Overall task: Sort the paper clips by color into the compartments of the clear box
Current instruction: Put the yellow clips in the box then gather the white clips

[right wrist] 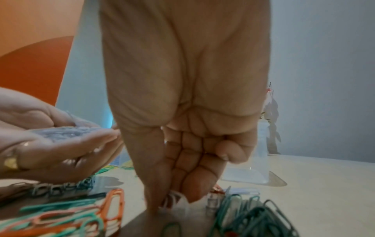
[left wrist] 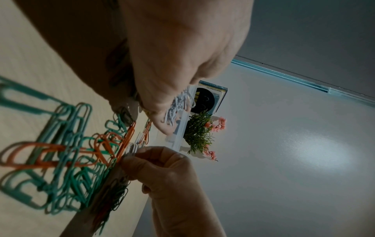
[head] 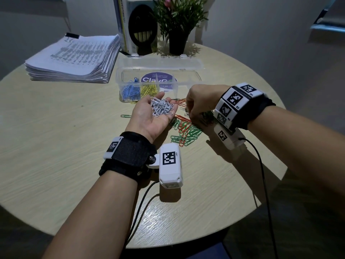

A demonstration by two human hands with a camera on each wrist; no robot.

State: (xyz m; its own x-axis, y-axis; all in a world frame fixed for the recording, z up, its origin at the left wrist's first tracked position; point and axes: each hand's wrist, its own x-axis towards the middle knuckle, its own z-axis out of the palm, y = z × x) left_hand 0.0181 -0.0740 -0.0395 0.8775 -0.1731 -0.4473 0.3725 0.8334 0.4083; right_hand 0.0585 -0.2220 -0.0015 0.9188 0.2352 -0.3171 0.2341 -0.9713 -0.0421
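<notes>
Cupping white paper clips (head: 162,107) in the upturned left hand (head: 149,116).
Right hand (head: 200,101) pinches a white clip (right wrist: 174,199) from the green-and-orange pile (head: 184,130) on the table (head: 56,137), before the clear box (head: 179,79).

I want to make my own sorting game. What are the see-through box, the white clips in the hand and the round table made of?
The clear box looks like hard, glossy plastic: you see the clips through its walls. The white paper clips in the left hand look like bent wire with a smooth white coating; the core is hidden. The table shows pale wood grain, matte; real wood or laminate, I cannot tell.
</notes>
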